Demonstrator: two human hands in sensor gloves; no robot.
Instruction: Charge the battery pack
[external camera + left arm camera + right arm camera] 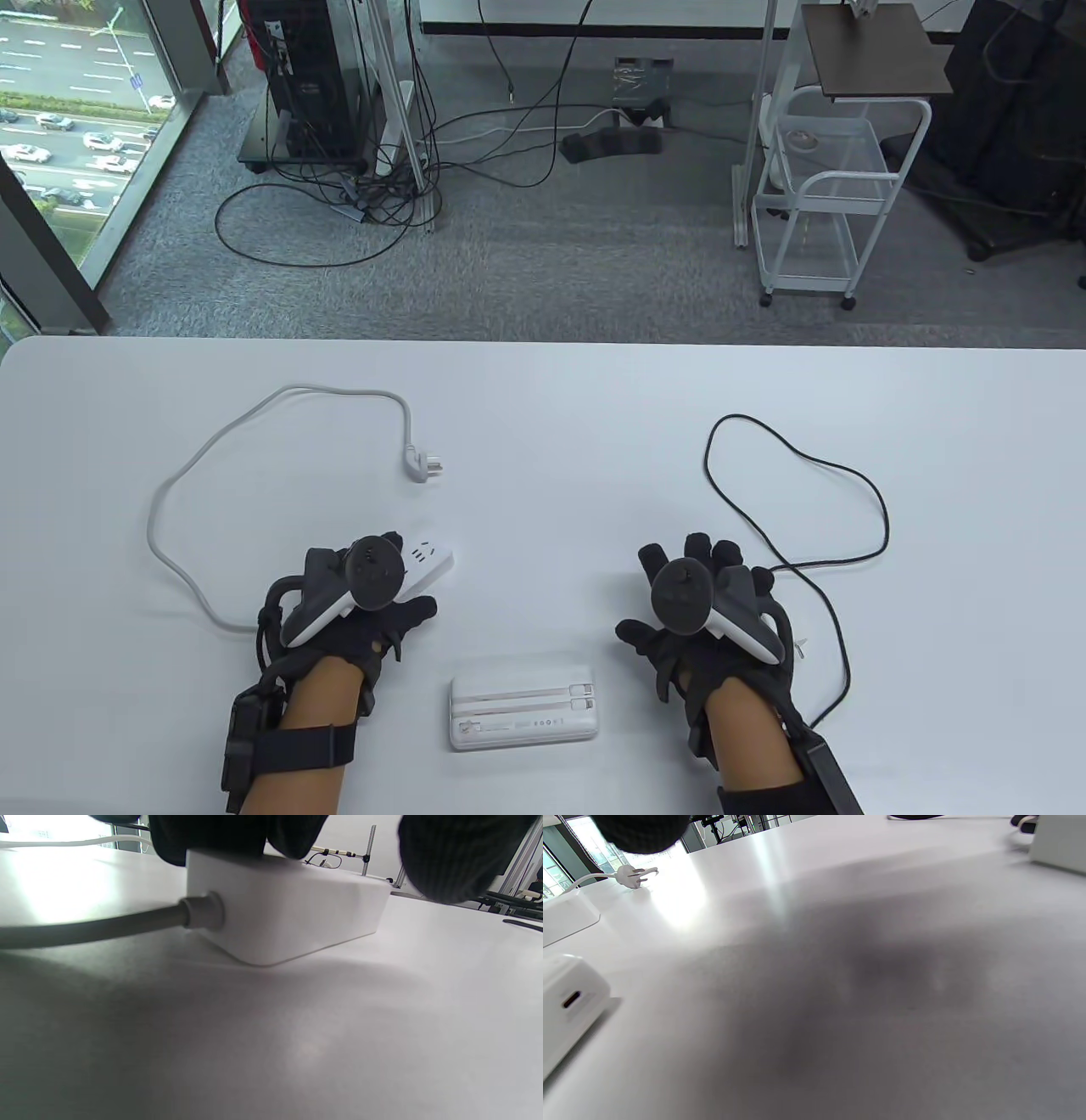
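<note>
No readable text anywhere; small print on battery pack too blurred to make out

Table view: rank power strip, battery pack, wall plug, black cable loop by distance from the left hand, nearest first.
1. power strip: under the left hand, fingers on it.
2. battery pack: just right of that hand, toward the near edge.
3. wall plug: farther back on the table, cord looping left.
4. black cable loop: far right, beyond the right hand.
</note>
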